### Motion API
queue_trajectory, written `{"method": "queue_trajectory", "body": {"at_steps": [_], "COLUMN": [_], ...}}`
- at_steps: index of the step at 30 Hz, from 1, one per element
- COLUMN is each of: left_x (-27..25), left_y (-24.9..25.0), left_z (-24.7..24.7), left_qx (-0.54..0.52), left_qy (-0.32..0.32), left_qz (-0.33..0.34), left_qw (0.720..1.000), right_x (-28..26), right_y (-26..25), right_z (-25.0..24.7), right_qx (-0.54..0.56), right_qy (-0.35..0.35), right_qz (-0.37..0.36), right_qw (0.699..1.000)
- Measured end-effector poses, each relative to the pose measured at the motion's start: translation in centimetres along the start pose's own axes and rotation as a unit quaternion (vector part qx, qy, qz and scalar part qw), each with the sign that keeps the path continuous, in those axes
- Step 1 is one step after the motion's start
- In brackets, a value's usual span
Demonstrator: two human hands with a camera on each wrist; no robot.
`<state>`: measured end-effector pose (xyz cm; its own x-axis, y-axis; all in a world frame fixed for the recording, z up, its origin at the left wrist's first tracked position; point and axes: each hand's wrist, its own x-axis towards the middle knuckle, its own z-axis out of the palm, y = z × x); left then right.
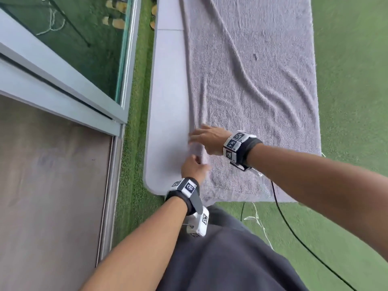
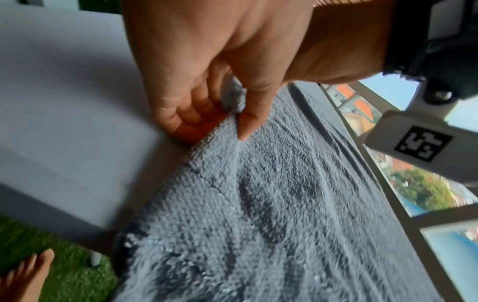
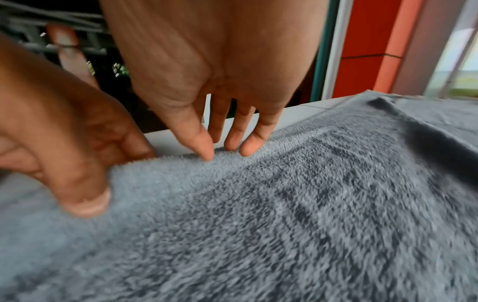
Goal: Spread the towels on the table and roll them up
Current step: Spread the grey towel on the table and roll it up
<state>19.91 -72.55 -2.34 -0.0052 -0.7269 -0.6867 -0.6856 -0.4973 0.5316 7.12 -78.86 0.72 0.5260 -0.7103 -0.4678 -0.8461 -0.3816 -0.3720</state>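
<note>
A grey terry towel (image 1: 252, 80) lies spread lengthwise over the white table (image 1: 168, 101), with long wrinkles across it. My left hand (image 1: 194, 165) pinches the towel's left edge near the front corner, thumb on top and fingers curled under (image 2: 227, 116). In the right wrist view the left hand (image 3: 77, 163) lifts that towel (image 3: 284, 204) edge slightly. My right hand (image 1: 204, 137) reaches across just beyond it, fingers straight, their tips (image 3: 248, 149) touching the same edge.
A bare strip of table runs left of the towel (image 2: 258, 204). Artificial grass (image 1: 352, 80) surrounds the table. A glass door and frame (image 1: 63, 70) stand to the left. A black cable (image 1: 294, 232) trails from my right wrist. A bare foot (image 2: 23, 280) stands on the grass.
</note>
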Motion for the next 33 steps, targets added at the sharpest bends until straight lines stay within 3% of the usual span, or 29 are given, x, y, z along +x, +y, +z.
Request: {"method": "queue_trajectory", "body": {"at_steps": [4, 7, 9, 11, 12, 17, 20, 24, 28, 33], "left_x": [0.6, 0.1, -0.1, 0.2, 0.2, -0.7, -0.6, -0.6, -0.5, -0.3], "left_y": [-0.4, 0.0, 0.4, 0.6, 0.6, 1.7, 1.4, 2.1, 3.6, 4.6], "left_z": [-0.8, -2.2, -2.5, -2.3, -2.2, -1.8, -1.4, -0.6, 0.3, 1.1], "left_qx": [-0.077, -0.177, -0.298, -0.400, -0.416, -0.344, -0.342, -0.373, -0.340, -0.350], "left_qy": [-0.051, -0.131, -0.177, -0.185, -0.184, -0.269, -0.323, -0.294, -0.248, -0.230], "left_qz": [0.029, 0.023, -0.034, -0.113, -0.140, -0.188, -0.179, -0.183, -0.192, -0.162], "left_qw": [0.995, 0.975, 0.938, 0.890, 0.879, 0.880, 0.864, 0.861, 0.887, 0.894], "right_x": [1.1, 1.4, 1.2, 0.4, -0.1, -2.1, -2.8, -3.4, -4.2, -5.4], "right_y": [0.5, 1.0, 1.3, 1.5, 1.5, 2.1, 2.0, 1.5, 1.6, 2.0], "right_z": [-1.0, -2.1, -2.8, -3.2, -3.4, -3.1, -3.1, -3.3, -3.2, -3.2], "right_qx": [-0.070, -0.026, 0.022, 0.064, 0.081, 0.127, 0.148, 0.187, 0.212, 0.225], "right_qy": [-0.046, -0.063, -0.038, -0.018, -0.014, 0.027, 0.045, 0.064, 0.060, 0.064], "right_qz": [-0.013, 0.012, 0.005, -0.003, 0.001, 0.018, 0.029, 0.039, 0.043, 0.055], "right_qw": [0.996, 0.998, 0.999, 0.998, 0.997, 0.991, 0.988, 0.980, 0.975, 0.971]}}
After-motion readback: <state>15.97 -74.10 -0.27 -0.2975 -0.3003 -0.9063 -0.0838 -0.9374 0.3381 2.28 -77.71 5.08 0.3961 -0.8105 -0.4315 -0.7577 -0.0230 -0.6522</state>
